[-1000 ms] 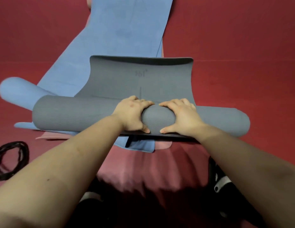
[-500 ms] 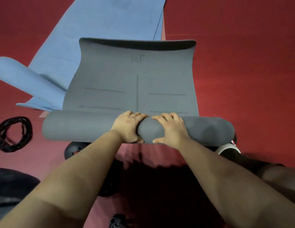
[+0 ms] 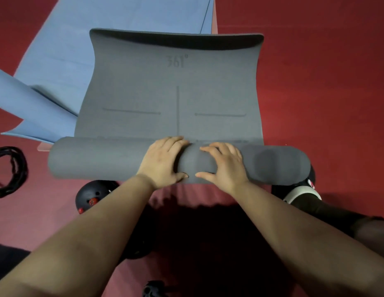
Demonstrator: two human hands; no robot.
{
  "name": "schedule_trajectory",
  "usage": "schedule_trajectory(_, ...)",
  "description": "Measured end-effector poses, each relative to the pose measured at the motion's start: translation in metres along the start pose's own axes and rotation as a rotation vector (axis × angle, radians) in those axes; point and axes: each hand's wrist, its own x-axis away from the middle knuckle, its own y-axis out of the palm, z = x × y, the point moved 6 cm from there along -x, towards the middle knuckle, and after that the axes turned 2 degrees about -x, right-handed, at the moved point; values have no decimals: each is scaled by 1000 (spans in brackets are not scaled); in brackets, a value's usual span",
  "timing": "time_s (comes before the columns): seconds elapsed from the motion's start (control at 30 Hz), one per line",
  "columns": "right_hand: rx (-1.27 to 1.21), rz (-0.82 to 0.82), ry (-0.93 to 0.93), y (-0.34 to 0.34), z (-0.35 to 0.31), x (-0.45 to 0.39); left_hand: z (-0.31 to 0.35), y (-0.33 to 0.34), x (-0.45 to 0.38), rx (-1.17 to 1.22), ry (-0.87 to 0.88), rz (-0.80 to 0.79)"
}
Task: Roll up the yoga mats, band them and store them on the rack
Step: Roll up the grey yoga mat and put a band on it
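Gripping the grey mat point(image 3: 169, 99) roll centrally with both hands' curled fingers point(image 3: 171, 141), you risk its loose ends telescoping unevenly.

Both forearms bare, no sleeves, watch or rings visible. Left hand point(image 3: 165, 160) and right hand point(image 3: 224, 166) ungloved. Dark trouser leg point(image 3: 328, 213); black shoe point(image 3: 91, 197) with red dots.

Red floor point(image 3: 326, 82), black coiled cord point(image 3: 9, 170) at left, black shoe point(image 3: 90, 195)
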Motion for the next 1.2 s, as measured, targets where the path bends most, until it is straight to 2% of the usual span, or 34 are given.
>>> schedule_trajectory(0.07, -46, -118, 40, -2, 5, -13, 9, 1, 14, -6, -17, 166)
schedule_trajectory(0.13, -37, -217, 70, -1, 7, -23, 11, 9, 16, 13, -76, 204)
schedule_trajectory(0.2, 12, -178, 44, -3, 5, -24, 7, 11, 6, 43, -101, 189)
schedule_trajectory(0.3, 63, 21, 10, -2, 1, -10, -6, 8, -10, 86, -112, 115)
schedule_trajectory(0.43, 48, 11, 89, 13, 2, -19, -16, 8, -33, 70, -111, -27)
schedule_trajectory(0.53, -67, -122, 170, 16, 14, -47, -23, 4, -54, 46, -164, -127)
schedule_trajectory(0.63, -145, -340, 273, 24, 33, -79, -16, 2, -50, -26, -170, 63)
schedule_trajectory(0.7, -167, -427, 321, 28, 37, -92, -12, 11, -41, 5, -174, 94)
schedule_trajectory(0.73, -140, -416, 313, 29, 35, -94, -15, 16, -42, 27, -185, 82)
schedule_trajectory(0.77, -95, -313, 267, 26, 32, -93, -19, 16, -49, 52, -204, 70)
schedule_trajectory(0.83, -30, -6, 135, 16, 23, -79, -28, 15, -65, 102, -237, 26)
schedule_trajectory(0.87, -36, 58, 99, 16, 19, -70, -32, 14, -72, 96, -238, 17)
schedule_trajectory(0.97, -53, -49, 108, 30, 20, -61, -38, 14, -85, 64, -226, -12)
schedule_trajectory(1.07, -106, -79, 114, 25, 31, -84, -45, 10, -105, 73, -263, -46)
schedule_trajectory(1.2, -211, -350, 207, 26, 51, -128, -46, -2, -95, 71, -337, 183)
